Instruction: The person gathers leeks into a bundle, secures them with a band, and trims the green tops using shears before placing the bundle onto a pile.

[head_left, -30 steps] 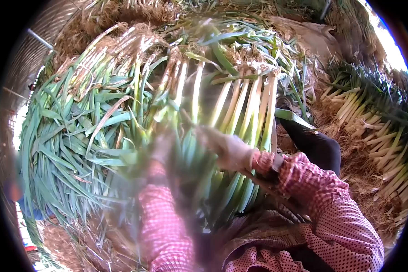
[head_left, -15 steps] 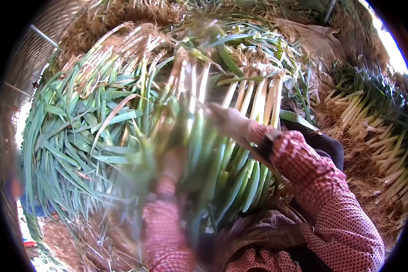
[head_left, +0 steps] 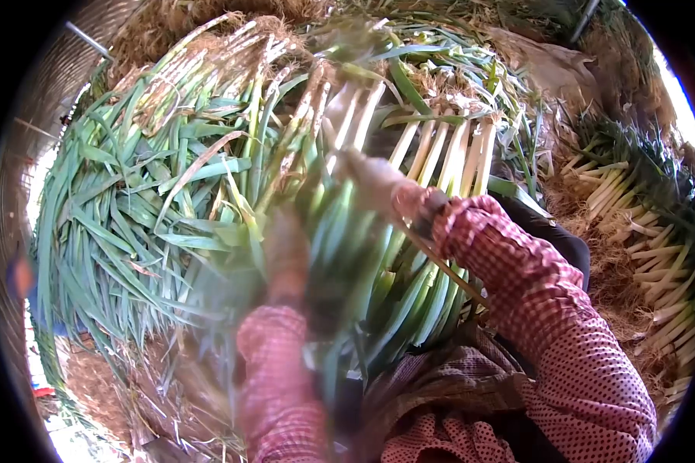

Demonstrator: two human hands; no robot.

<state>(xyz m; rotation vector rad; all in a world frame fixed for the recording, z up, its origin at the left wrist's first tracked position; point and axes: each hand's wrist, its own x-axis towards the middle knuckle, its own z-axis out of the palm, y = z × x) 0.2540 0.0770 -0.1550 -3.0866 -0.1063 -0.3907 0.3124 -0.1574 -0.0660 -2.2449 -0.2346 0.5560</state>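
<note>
Both hands work over long green onions with white stalks. My left hand (head_left: 287, 245) is smeared by motion at the middle, beside the leaves of the nearest green onions (head_left: 336, 220); its fingers cannot be made out. Near the pale stalks is my right hand (head_left: 369, 179), its fingers closed on something I cannot make out. More white stalks (head_left: 449, 158) lie side by side to its right, roots pointing away from me. Unpeeled onions with brownish stalks (head_left: 297, 131) lie beyond my left hand.
A big heap of leafy onions (head_left: 123, 224) fills the left side. Onions with white stalks (head_left: 649, 262) are lined up at the far right, near brown roots (head_left: 606, 285). A brown sheet (head_left: 544, 65) lies at the back, and a metal bar (head_left: 89, 40) shows at upper left.
My left hand has moved up and slightly left, away from me. My right hand stays near the pale stalks, while the whole view has shifted slightly.
</note>
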